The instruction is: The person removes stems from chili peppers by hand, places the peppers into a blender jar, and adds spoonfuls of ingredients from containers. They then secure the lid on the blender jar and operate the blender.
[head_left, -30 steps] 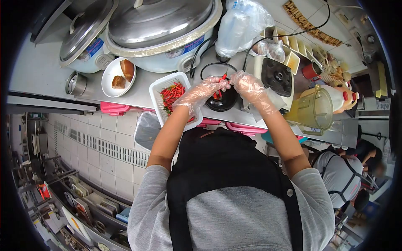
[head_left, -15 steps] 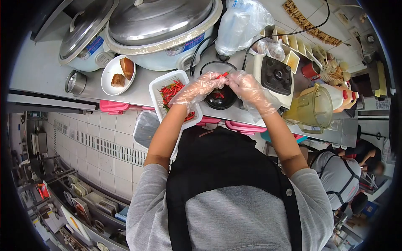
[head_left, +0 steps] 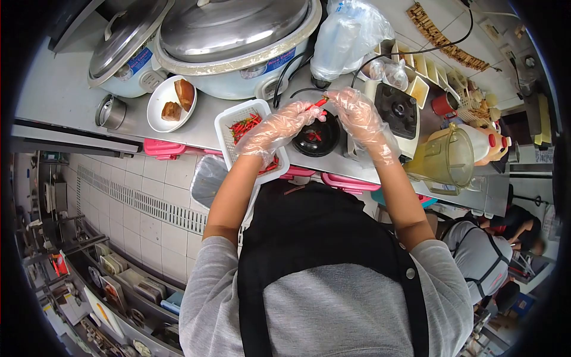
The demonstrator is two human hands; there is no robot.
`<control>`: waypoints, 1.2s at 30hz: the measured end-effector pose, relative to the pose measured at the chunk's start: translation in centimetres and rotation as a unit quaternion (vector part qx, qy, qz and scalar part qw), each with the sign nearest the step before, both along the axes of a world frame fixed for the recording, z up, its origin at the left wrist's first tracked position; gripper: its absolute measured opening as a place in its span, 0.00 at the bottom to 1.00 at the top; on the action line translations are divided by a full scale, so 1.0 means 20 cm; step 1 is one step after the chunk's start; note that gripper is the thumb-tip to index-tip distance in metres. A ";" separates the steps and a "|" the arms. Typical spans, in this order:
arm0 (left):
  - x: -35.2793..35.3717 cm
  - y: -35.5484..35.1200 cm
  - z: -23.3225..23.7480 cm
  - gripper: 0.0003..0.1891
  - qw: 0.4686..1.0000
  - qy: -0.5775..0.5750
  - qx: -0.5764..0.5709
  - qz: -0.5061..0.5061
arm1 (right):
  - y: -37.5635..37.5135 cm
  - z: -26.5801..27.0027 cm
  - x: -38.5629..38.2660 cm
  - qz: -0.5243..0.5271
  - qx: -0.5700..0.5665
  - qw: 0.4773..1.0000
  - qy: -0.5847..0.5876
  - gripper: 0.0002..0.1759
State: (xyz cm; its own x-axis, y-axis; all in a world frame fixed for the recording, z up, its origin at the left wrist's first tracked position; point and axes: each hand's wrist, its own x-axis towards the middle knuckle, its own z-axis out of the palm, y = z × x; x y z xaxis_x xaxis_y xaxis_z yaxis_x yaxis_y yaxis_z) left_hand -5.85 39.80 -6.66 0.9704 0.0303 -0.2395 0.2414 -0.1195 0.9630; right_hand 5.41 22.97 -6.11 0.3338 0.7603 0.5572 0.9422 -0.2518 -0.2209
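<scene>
Both my hands wear clear plastic gloves. My left hand (head_left: 284, 126) is closed in a pinch on a red chili pepper (head_left: 319, 103), which points up to the right. At its greenish stem end are the pinched fingertips of my right hand (head_left: 358, 116). Below the hands is a black bowl (head_left: 333, 140) with a few red chili pieces (head_left: 313, 137) inside. Beside my left wrist stands a white plastic basket (head_left: 225, 132) of red chilies (head_left: 245, 126), partly covered by my glove and forearm.
Large lidded rice cookers (head_left: 235, 77) stand behind, near a white bowl (head_left: 156, 113) with brown chunks and a metal cup (head_left: 110, 113). Rightward are a blender base (head_left: 397, 110), a blender jug (head_left: 443, 160) and bottles (head_left: 489, 143). A person (head_left: 483, 256) is at far right.
My hands have moved slightly apart, with the right hand higher. The chili between them shows more fully and is tilted upward. The view has shifted slightly.
</scene>
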 end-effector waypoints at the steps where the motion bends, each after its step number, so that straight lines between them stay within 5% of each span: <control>1: -0.01 0.02 -0.03 0.17 0.999 -0.030 0.023 -0.003 | 0.00 0.00 0.01 0.000 0.000 1.000 0.000 0.13; 6: -0.01 0.00 0.02 0.19 0.999 -0.040 0.000 0.011 | 0.01 0.04 -0.04 -0.020 -0.140 0.990 0.005 0.10; 8: 0.01 0.00 0.03 0.20 0.986 -0.070 0.150 0.009 | 0.01 -0.01 -0.03 -0.010 -0.091 0.995 -0.026 0.10; 13: 0.08 0.01 -0.08 0.20 0.973 -0.132 0.187 -0.044 | 0.00 -0.08 0.00 0.033 -0.031 0.994 -0.100 0.08; 14: 0.09 0.01 -0.09 0.20 0.974 -0.155 0.164 -0.033 | 0.01 -0.07 -0.02 -0.006 0.019 0.988 0.155 0.07; 15: 0.08 -0.01 -0.04 0.20 0.973 -0.155 0.165 -0.035 | 0.02 -0.04 -0.06 -0.045 0.067 0.914 0.399 0.06; 16: 0.06 -0.03 0.01 0.20 0.966 -0.151 0.207 -0.022 | 0.05 -0.01 -0.13 -0.005 0.294 0.723 0.626 0.05; 19: 0.06 -0.04 -0.09 0.21 0.954 -0.146 0.262 -0.021 | 0.04 -0.12 0.07 -0.046 0.432 0.617 0.656 0.04; 21: 0.07 -0.03 -0.21 0.21 0.950 -0.140 0.278 -0.038 | 0.03 -0.11 0.05 -0.028 0.433 0.605 0.668 0.04; 23: 0.10 -0.02 -0.28 0.20 0.854 -0.043 0.455 -0.250 | 0.00 -0.08 -0.01 -0.022 0.342 0.671 0.657 0.06; 28: 0.18 -0.04 -0.47 0.09 0.865 -0.118 0.474 -0.112 | -0.03 -0.14 -0.04 -0.003 0.357 0.617 0.701 0.04; 34: 0.28 -0.10 -0.56 0.13 0.792 -0.052 0.568 -0.219 | -0.04 -0.14 -0.10 -0.022 0.332 0.603 0.725 0.04; 36: 0.29 -0.08 -0.49 0.12 0.804 -0.092 0.547 -0.213 | -0.06 -0.13 -0.12 -0.031 0.307 0.623 0.719 0.06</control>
